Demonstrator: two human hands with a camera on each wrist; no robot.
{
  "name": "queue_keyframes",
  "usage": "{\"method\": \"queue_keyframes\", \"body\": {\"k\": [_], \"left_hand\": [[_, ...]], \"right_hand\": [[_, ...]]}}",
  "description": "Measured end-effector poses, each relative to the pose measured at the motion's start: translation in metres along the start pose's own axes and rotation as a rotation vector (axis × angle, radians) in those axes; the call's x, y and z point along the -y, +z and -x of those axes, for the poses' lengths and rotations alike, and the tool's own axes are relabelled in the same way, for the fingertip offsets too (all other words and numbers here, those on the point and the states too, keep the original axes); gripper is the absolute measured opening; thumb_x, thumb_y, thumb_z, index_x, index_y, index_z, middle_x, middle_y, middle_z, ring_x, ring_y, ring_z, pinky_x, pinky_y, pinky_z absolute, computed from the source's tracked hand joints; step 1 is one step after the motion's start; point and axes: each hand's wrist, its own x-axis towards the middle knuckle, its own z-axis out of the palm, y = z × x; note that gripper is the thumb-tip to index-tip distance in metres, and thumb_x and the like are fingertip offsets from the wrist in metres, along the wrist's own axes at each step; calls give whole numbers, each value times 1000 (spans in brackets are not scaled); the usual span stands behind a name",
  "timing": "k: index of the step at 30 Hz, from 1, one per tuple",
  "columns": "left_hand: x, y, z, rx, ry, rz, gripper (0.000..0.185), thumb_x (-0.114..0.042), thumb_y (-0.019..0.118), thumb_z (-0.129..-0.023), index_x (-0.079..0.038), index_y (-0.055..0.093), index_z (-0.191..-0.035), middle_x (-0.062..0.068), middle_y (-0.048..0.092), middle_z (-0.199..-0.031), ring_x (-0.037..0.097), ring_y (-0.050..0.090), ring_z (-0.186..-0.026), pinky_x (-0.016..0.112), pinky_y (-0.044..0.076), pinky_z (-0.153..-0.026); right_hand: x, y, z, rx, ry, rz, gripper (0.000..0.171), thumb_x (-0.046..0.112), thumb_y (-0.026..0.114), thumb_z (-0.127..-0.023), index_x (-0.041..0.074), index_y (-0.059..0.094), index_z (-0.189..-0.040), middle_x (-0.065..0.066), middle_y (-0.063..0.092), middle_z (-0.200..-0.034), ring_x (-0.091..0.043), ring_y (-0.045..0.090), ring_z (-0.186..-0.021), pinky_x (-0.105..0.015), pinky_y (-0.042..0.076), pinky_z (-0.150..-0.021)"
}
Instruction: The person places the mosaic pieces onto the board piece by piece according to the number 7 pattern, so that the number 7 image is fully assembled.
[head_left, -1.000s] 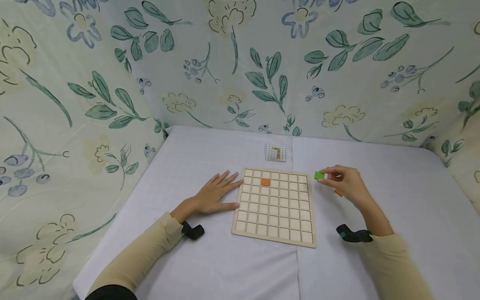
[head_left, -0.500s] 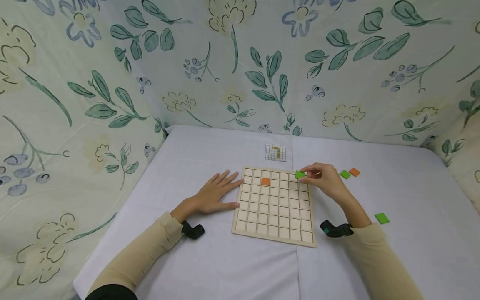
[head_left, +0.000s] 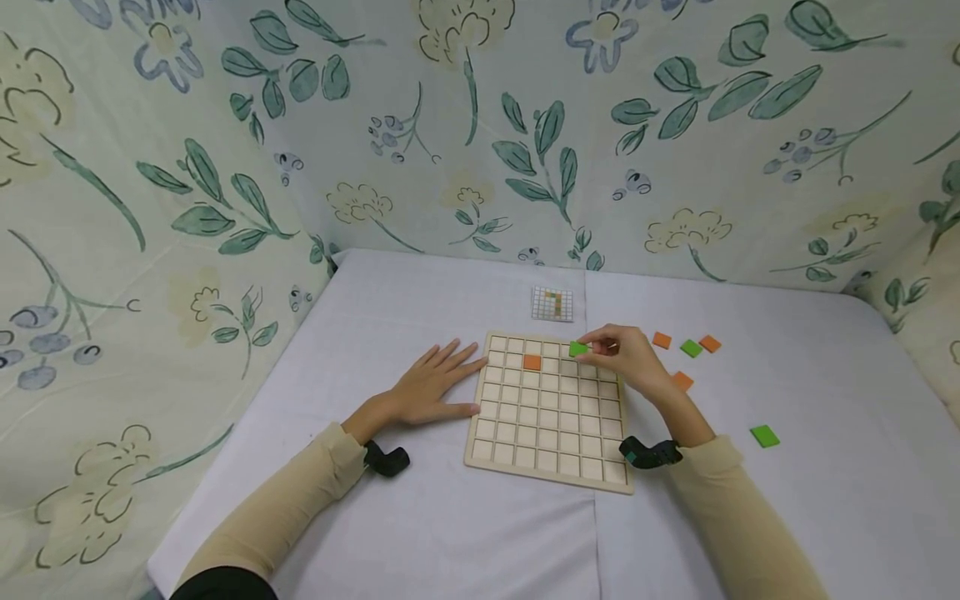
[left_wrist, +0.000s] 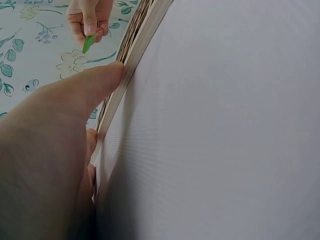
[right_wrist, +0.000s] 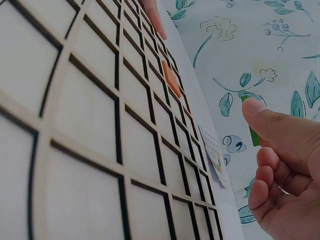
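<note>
A wooden grid board (head_left: 550, 442) lies on the white table, with one orange tile (head_left: 532, 362) set in a cell of its second row. My right hand (head_left: 626, 357) hovers over the board's top right part and pinches a green tile (head_left: 577, 349) at its fingertips. The same green tile (left_wrist: 88, 43) shows edge-on in the left wrist view, and as a green tile (right_wrist: 251, 131) behind my thumb in the right wrist view. My left hand (head_left: 427, 389) lies flat on the table, thumb (left_wrist: 95, 82) against the wooden grid board's (left_wrist: 135, 40) left edge.
Loose tiles lie right of the board: an orange tile (head_left: 662, 340), a green tile (head_left: 691, 348), another orange tile (head_left: 709, 343), a third orange tile (head_left: 682, 381), and a green tile (head_left: 764, 436) nearer me. A small pattern card (head_left: 552, 304) sits beyond the board. Floral cloth walls surround the table.
My right hand has carried the green tile leftward from beside the board to above its top rows. Loose tiles it had hidden now show. The left hand has stayed put.
</note>
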Motion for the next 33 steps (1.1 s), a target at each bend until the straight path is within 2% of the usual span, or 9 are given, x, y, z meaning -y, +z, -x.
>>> {"method": "queue_keyframes", "body": {"k": [16, 20, 33], "left_hand": [[-2, -1, -1, -6, 4, 6, 85, -76, 38, -93, -30, 18, -161, 0, 6, -167, 28, -1, -152, 52, 0, -119], [-2, -1, -1, -8, 5, 5, 85, -77, 38, -92, -31, 18, -161, -1, 7, -167, 28, -1, -152, 52, 1, -120], [-1, -1, 0, -4, -1, 8, 85, -77, 38, -92, -32, 18, -161, -2, 5, -167, 27, -2, -152, 51, -1, -120]], "right_hand": [[2, 23, -10, 57, 9, -80, 26, 4, 81, -83, -8, 72, -104, -8, 59, -79, -21, 53, -72, -21, 48, -62], [0, 28, -11, 73, 25, -87, 28, 7, 82, -83, -7, 72, -105, -7, 59, -79, -20, 53, -72, -22, 46, -62], [1, 39, -14, 82, 45, -29, 24, 9, 82, -83, -4, 74, -101, -5, 57, -76, -19, 48, -67, -24, 40, -57]]}}
